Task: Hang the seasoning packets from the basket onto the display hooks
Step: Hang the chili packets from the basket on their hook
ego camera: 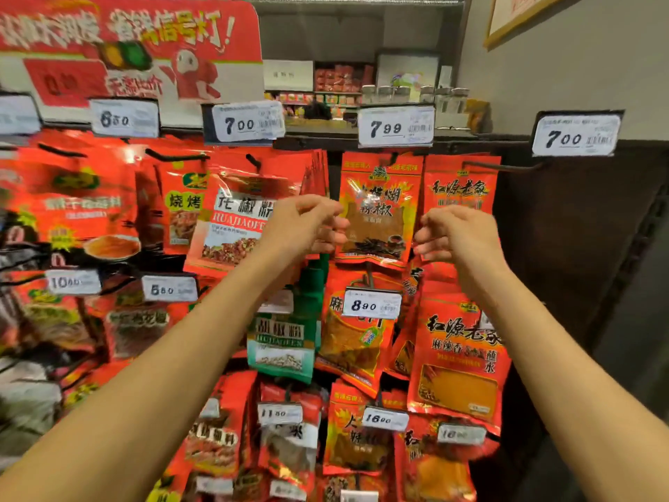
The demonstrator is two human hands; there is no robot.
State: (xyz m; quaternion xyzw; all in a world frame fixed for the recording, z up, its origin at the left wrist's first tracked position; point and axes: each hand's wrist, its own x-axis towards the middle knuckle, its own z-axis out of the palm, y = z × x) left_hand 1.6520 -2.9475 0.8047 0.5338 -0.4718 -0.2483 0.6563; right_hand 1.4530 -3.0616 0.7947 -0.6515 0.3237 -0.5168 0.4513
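A red chili powder packet (380,211) with a clear window hangs on a display hook (392,158) under the 7.99 price tag (396,126). My left hand (307,226) is raised at its left edge, with curled fingers lying over that edge. My right hand (458,235) is at its right edge, fingertips pinched against the side of the packet. Both forearms reach up from the bottom of the head view. The basket is out of view.
Red seasoning packets fill the hook wall: a huajiao packet (235,226) to the left, another red packet (459,190) to the right on a long dark hook (506,167) under a 7.00 tag (577,137). Lower rows hang below. A dark wall panel (586,230) stands on the right.
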